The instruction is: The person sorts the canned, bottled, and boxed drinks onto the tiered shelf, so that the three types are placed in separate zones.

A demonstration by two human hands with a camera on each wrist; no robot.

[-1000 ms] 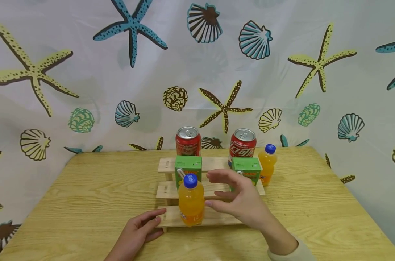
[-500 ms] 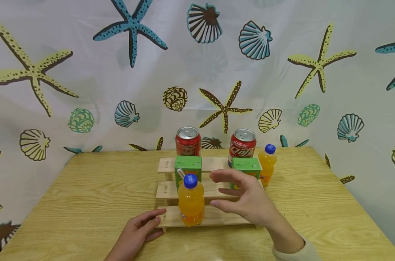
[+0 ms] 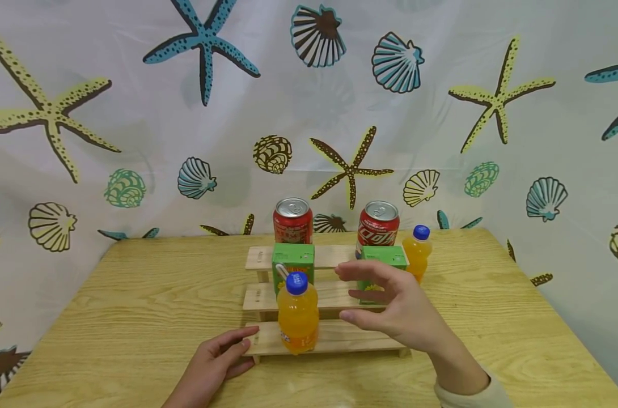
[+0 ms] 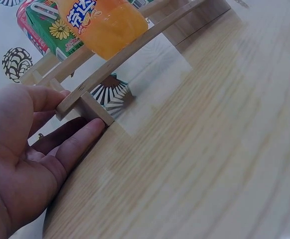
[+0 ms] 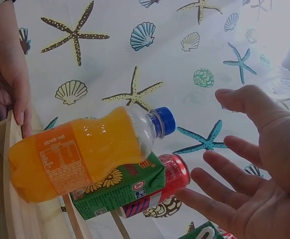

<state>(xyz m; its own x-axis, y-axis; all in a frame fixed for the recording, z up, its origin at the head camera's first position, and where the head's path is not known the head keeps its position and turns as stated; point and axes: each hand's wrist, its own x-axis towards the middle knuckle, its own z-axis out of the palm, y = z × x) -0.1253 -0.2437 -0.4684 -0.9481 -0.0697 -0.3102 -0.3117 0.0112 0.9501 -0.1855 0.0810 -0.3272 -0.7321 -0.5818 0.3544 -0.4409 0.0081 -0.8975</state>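
Observation:
An orange soda bottle with a blue cap stands upright on the lowest step of a three-step wooden rack. My left hand holds the rack's left end, with fingertips on the plank and against the leg. My right hand hovers right of the bottle, thumb and fingers spread in a curve around nothing; the right wrist view shows the palm bare and apart from the bottle. Green juice boxes stand on the middle step, the right one partly hidden by my hand.
Two red soda cans stand on the top step. Another orange soda bottle is behind the rack's right side. A wood-grain table lies beneath, backed by a white cloth printed with shells and starfish.
My right hand has drawn away from the front bottle, to the right, with its fingers still spread. The left hand stays at the rack's end, and the bottle has not moved.

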